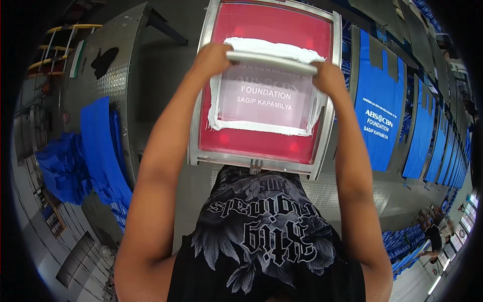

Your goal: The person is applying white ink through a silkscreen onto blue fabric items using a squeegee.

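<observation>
A screen-printing frame with silver metal sides and red mesh lies in front of me. Both hands grip a long pale squeegee across its upper half. My left hand is closed round the left end, and my right hand round the right end. White ink lies thick beyond the squeegee and along the sides and near edge of the print area. Between the squeegee and the near ink edge, the stencil shows pale with white lettering. The squeegee's blade edge is hidden.
To the right, a printed blue fabric piece lies on a board, with several more blue pieces in a row beyond. At left, a metal table bears a black cloth. Blue fabric hangs nearby. People stand at far right.
</observation>
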Motion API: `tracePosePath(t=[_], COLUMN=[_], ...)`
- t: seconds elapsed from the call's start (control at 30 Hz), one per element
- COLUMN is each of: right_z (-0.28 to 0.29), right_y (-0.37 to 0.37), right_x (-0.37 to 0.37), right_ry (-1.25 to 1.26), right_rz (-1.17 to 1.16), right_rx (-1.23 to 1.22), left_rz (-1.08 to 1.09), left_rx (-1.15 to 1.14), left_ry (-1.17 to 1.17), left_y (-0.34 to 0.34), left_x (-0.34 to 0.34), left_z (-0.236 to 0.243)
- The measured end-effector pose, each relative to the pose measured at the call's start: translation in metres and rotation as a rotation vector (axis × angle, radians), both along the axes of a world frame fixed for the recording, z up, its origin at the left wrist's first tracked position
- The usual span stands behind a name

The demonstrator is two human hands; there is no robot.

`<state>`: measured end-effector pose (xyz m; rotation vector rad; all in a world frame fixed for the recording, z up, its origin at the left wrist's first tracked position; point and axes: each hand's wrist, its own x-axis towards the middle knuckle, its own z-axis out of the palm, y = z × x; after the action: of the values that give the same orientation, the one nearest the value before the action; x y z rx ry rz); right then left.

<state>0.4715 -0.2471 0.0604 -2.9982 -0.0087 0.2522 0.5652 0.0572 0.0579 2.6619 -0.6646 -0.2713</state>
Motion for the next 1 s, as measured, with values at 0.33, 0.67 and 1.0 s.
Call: tracePosePath(t=[0.33, 0.67, 1.0], right_z=[0.056, 0.026, 0.039], right_y=[-0.032, -0.022, 0.042], right_x=[0.069, 0.092, 0.101], right_ry=[0.098, 0.222, 0.062], right_rz=[0.037, 0.160, 0.167], right_rx=[0.238, 0.134, 0.063], left_rz=[0.132, 0.369, 0.149], left_rx=[-0.287, -0.386, -0.775], left_ry=[-0.650, 1.306, 1.247], left_y=[0.012, 0.042, 0.041], left_x=[-0.008, -0.329, -0.327], left_z=[0.045, -0.058, -0.035])
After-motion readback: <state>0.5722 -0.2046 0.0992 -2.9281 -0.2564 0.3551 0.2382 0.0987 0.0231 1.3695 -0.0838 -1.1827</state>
